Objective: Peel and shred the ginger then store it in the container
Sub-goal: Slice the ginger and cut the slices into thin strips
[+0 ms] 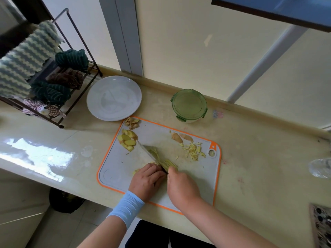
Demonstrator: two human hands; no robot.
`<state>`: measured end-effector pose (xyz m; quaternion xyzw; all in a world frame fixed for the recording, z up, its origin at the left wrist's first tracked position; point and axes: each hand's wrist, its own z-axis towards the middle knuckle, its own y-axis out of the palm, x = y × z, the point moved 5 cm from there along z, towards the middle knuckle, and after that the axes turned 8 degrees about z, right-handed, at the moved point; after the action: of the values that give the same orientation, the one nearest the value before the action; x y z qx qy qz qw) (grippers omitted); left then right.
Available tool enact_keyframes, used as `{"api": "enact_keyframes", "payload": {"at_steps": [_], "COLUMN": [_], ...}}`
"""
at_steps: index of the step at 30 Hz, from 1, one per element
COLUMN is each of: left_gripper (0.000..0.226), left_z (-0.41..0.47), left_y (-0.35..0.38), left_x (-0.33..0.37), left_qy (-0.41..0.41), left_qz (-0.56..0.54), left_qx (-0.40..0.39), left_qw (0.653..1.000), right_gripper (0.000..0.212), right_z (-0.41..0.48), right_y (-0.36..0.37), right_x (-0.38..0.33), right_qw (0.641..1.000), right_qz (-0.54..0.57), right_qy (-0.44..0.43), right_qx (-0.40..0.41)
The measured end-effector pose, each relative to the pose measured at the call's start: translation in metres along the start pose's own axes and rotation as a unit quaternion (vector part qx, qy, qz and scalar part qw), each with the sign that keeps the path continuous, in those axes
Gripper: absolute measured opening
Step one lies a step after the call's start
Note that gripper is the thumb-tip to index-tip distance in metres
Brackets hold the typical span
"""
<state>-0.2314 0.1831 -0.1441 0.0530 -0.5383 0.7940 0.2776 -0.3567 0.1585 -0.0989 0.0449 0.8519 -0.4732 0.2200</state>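
Both hands meet at the near middle of the cutting board (114, 163). The left hand (146, 179), fingers curled, pins down a ginger stack (136, 171) that is mostly hidden beneath it. The right hand (180, 187) is wrapped round the handle of the knife (149, 153), whose blade runs away toward 10 o'clock, close against the left knuckles. Fresh shreds (171, 163) lie just right of the blade. The cutting likely advances toward 8 o'clock, into the stack, so the left fingers must retreat that way. Waiting slices (128, 139) sit at 11 o'clock beside the blade tip, near the board's orange edge. A shred pile (194, 151) lies at 2 o'clock. The lidded container (189, 104) stands at 1 o'clock on the desk (250, 167), beyond the board, with open board between it and the hands.
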Motion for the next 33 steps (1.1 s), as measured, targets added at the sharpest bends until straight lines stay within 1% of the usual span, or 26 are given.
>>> {"api": "enact_keyframes", "payload": {"at_steps": [3, 8, 10, 16, 18, 21, 28, 33], "left_gripper": [0.006, 0.004, 0.001, 0.004, 0.007, 0.005, 0.01, 0.014], "left_z": [0.001, 0.002, 0.002, 0.002, 0.004, 0.005, 0.001, 0.002], "left_y": [-0.001, -0.003, -0.003, -0.003, -0.004, -0.005, -0.004, -0.006], "left_x": [0.0, 0.001, 0.0, 0.0, 0.0, -0.002, -0.002, -0.002], "left_qy": [-0.002, 0.001, 0.0, 0.009, 0.02, 0.032, 0.033, 0.019], "left_qz": [-0.006, -0.011, -0.013, -0.018, -0.02, -0.013, -0.009, -0.008], "left_qx": [0.001, 0.002, 0.004, 0.0, -0.004, 0.0, 0.002, 0.008], "left_qw": [1.0, 1.0, 1.0, 1.0, 1.0, 0.999, 0.999, 1.0], "right_gripper": [0.014, 0.01, 0.011, 0.01, 0.008, 0.004, 0.011, 0.016], "right_z": [-0.016, -0.046, -0.041, -0.01, -0.008, -0.008, -0.009, -0.013], "right_y": [-0.006, -0.002, 0.004, 0.005, 0.004, 0.003, 0.003, -0.005], "right_x": [0.01, 0.031, 0.031, 0.01, 0.008, 0.008, 0.008, 0.009], "right_qw": [1.0, 0.999, 0.999, 1.0, 1.0, 1.0, 1.0, 1.0], "right_qz": [0.012, 0.034, 0.025, 0.012, 0.013, 0.018, 0.013, 0.007], "right_qy": [0.006, 0.023, 0.025, 0.014, 0.011, 0.012, 0.012, 0.005], "right_qx": [0.015, -0.003, -0.004, 0.009, 0.005, 0.002, 0.004, 0.013]}}
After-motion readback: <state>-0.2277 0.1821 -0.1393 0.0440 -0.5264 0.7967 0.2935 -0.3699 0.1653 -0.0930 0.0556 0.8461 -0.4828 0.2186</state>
